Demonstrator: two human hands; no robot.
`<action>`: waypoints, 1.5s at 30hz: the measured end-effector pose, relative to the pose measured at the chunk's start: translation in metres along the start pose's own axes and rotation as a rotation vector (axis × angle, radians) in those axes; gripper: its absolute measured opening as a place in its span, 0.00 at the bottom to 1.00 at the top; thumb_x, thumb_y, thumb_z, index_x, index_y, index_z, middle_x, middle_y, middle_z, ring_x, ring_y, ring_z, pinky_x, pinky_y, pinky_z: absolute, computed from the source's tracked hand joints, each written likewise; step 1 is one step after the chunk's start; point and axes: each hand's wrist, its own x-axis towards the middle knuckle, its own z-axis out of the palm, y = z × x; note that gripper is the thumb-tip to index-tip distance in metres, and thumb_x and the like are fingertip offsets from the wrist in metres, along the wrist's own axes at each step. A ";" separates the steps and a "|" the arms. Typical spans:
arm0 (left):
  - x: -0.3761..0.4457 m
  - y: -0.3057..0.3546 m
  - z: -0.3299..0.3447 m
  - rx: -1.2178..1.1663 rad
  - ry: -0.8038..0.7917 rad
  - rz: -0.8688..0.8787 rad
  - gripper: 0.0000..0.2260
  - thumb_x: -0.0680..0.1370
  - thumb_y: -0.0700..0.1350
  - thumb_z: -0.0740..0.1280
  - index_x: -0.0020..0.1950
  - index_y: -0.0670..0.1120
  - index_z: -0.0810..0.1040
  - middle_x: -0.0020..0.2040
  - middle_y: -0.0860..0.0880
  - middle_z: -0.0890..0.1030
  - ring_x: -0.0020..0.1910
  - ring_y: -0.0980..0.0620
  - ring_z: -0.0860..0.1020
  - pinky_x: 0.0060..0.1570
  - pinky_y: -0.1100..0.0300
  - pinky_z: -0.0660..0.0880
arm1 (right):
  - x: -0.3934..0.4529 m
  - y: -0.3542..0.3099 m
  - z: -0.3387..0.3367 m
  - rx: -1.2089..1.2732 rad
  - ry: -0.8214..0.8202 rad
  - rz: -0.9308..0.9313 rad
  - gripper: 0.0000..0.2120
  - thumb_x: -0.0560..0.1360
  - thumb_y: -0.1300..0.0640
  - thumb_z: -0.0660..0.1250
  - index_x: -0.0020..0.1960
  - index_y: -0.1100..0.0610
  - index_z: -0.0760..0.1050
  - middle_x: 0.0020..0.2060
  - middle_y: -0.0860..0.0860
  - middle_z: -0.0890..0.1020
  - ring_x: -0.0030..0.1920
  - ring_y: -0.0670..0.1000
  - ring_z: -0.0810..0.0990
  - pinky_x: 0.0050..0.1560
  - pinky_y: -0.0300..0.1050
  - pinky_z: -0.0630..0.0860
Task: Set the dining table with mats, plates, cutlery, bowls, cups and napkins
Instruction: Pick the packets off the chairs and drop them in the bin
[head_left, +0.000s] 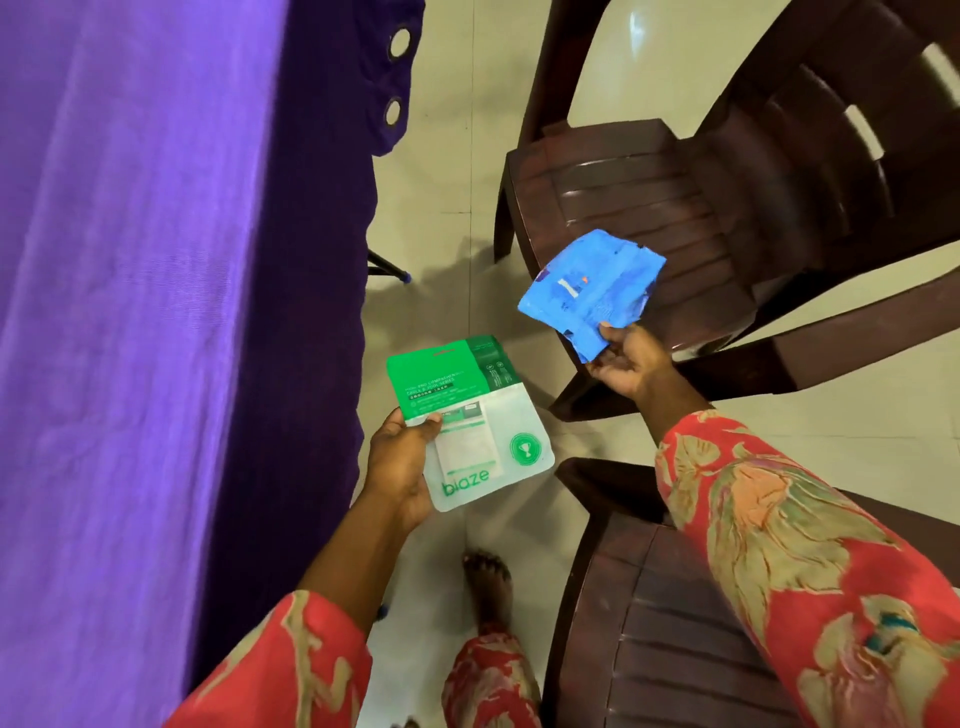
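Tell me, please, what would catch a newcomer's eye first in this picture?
Most likely the big purple cloth draped over the table, filling the whole left side. Next come the two packets held over the floor: a green and white pouch gripped by the left hand near the middle, and a crumpled blue packet pinched by the right hand just in front of a dark brown plastic chair at upper right.

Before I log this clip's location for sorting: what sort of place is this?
Probably a home dining area: a table under a purple cloth, dark plastic chairs beside it, and a pale tiled floor.
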 end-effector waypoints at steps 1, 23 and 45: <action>-0.003 0.003 0.002 0.002 -0.004 0.005 0.09 0.79 0.35 0.61 0.48 0.48 0.76 0.39 0.51 0.83 0.35 0.52 0.82 0.35 0.58 0.77 | -0.010 -0.004 0.000 -0.032 -0.067 0.007 0.11 0.79 0.66 0.55 0.50 0.54 0.72 0.31 0.50 0.84 0.29 0.49 0.83 0.26 0.43 0.79; -0.146 0.043 -0.040 -0.259 -0.213 0.257 0.25 0.73 0.61 0.66 0.62 0.45 0.77 0.57 0.42 0.81 0.56 0.39 0.80 0.55 0.39 0.76 | -0.201 0.013 0.070 -0.884 -0.719 0.172 0.44 0.45 0.65 0.83 0.58 0.54 0.72 0.54 0.55 0.82 0.47 0.56 0.84 0.46 0.57 0.80; -0.377 -0.044 -0.373 -0.605 -0.034 0.675 0.18 0.73 0.24 0.53 0.45 0.43 0.74 0.35 0.49 0.84 0.30 0.51 0.82 0.30 0.57 0.80 | -0.453 0.334 0.185 -1.048 -1.191 0.069 0.45 0.42 0.58 0.85 0.56 0.57 0.71 0.46 0.56 0.84 0.42 0.57 0.84 0.38 0.55 0.81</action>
